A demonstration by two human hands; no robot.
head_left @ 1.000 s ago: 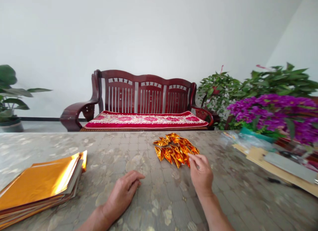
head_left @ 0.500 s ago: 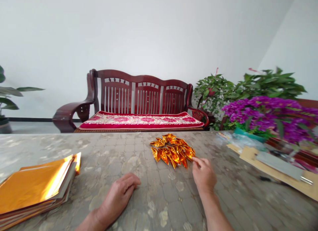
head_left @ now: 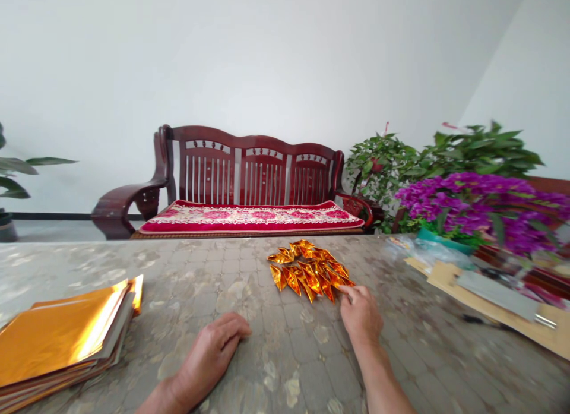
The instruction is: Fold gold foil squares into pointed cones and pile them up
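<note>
Several folded gold foil pieces (head_left: 312,272) lie in a cluster on the patterned grey tabletop (head_left: 262,366). At the cluster's right front edge, my right hand (head_left: 361,316) touches a folded piece with its fingertips; the fingers are pressed together around its near end. My left hand (head_left: 218,343) rests on the table, left of the cluster and nearer to me, with its fingers curled together and nothing visible in them. On the far left sits a thick stack of gold foil sheets (head_left: 57,337), apart from both hands.
Purple flowers (head_left: 481,206) stand at the right, with clear plastic wrapping near their base. Cardboard (head_left: 445,277) and a grey clipboard (head_left: 499,294) lie at the right edge, beside a dark pen-like object (head_left: 476,320). Behind the table is a wooden bench (head_left: 262,170).
My right hand has shifted slightly left toward the cluster. The folded piece at its fingertips now points more to the right. My left hand has hardly moved.
</note>
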